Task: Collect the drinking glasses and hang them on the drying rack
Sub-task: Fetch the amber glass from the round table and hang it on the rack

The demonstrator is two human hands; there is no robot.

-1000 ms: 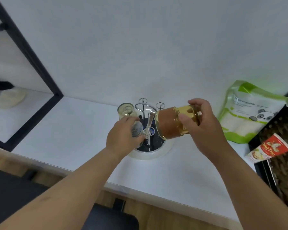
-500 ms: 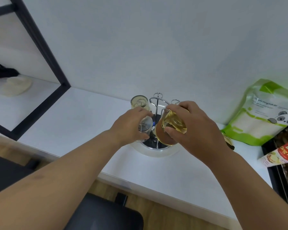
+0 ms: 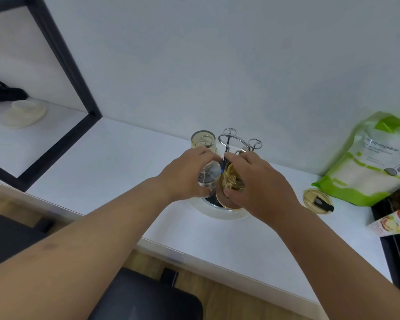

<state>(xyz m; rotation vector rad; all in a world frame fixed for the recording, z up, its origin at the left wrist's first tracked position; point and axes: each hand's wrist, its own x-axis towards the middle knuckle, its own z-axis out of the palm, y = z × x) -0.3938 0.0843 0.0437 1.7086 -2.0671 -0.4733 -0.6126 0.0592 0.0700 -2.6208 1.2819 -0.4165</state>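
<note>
Right now both hands sit over the drying rack [image 3: 219, 210], each wrapped around a glass. Left hand [image 3: 185, 175] grips a clear glass [image 3: 208, 179], mouth down, base tipped toward the camera, just left of the rack's centre. Right hand [image 3: 256, 181] grips an amber glass [image 3: 231, 185], also inverted, fingers curled over its far side, thumb on the near side. The two glasses are side by side, nearly touching.

Key relation: both long axes run roughly vertical, mouths pointing below the fingers at the pegs. I can't see the pegs under either glass, so seating is unconfirmed. One more glass [image 3: 203, 142] already hangs just beyond the left fingertips; a free peg [image 3: 254, 144] stands just beyond the right fingertips.

Next, likely: lower straight along the axis, then release.
</note>
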